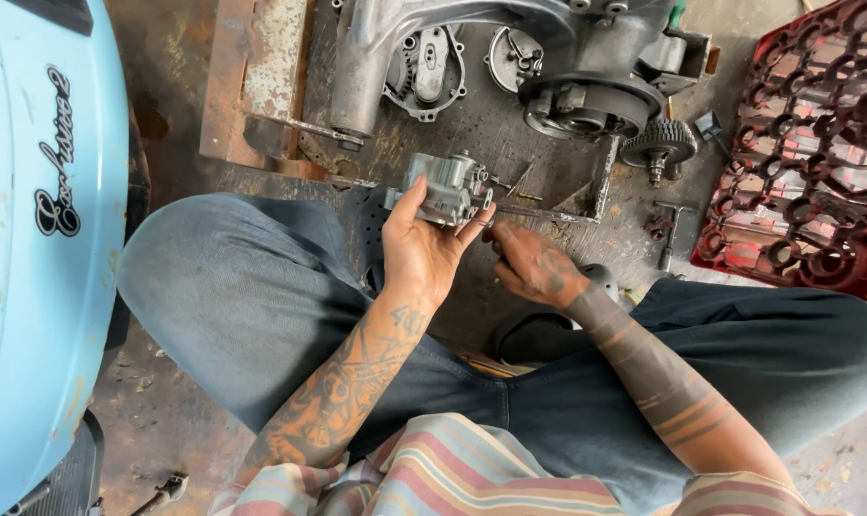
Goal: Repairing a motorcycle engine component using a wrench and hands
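Left hand (422, 250) has its thumb and fingers wrapped around a small grey metal carburettor (445, 187), holding it up off the floor above the knees, thumb up the left side. Right hand (532, 266) sits just at 4 o'clock of it, fingers pinched closed on something thin near the carb's lower right corner; too small to tell if it's a screw, a jet or a tool tip.

What could bite here, as I see it: whatever that pinch holds is tiny, and right below is a dirty, cluttered floor (166, 411) with gaps between the legs. Drop it and it could vanish into the grime. The carb is only held 1-handed, so a hard twist from the right hand could roll it out of the grip.

Room-wise it's tight. At 12 o'clock the engine casing (586, 57) and a loose toothed gear (659, 143) sit near. At 2 o'clock a red plastic crate (815, 143) blocks the right. At 9 o'clock the pale blue scooter body panel (42, 239) walls off the left side. A rusty metal plate (261, 76) lies at 11 o'clock. A small T-handle tool (669, 229) lies at 3 o'clock, near the right hand. Most free space is straight back toward the lap.
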